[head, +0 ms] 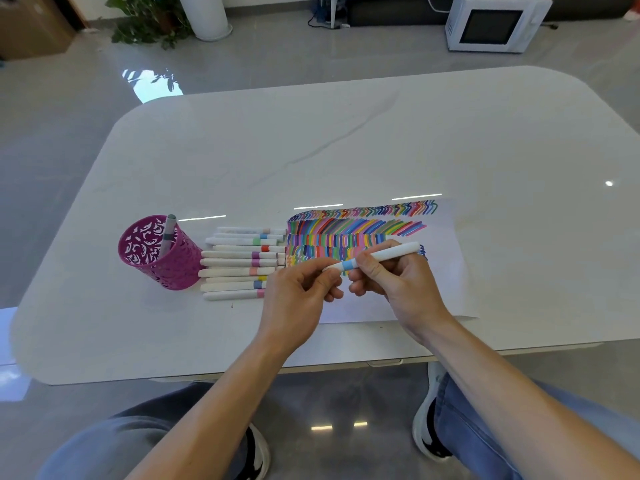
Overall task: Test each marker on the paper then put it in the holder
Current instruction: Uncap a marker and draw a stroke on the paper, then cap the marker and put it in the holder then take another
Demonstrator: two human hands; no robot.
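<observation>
Head view
Knees and shoes: jeans-clad legs [491, 427] and black-and-white shoes [427, 427] on the grey floor, under the near table edge.
Left hand [298, 299]: fingertips pinched on the cap end of the held marker.
Right hand [394, 275]: clamped around the barrel of the same marker.
Marker with blue band [372, 258]: white, held nearly level between both hands, above the paper; cap appears seated.
Paper [446, 289]: flat on the white table [415, 133], covered with rows of coloured strokes on its far half.
Loose markers [239, 263]: white, side by side in a row, between holder and paper.
Holder [162, 261]: magenta cut-out cup at left, touching the row, one marker [168, 233] standing inside.
Background: microwave [495, 24] and plant [145, 19] on the floor.
</observation>
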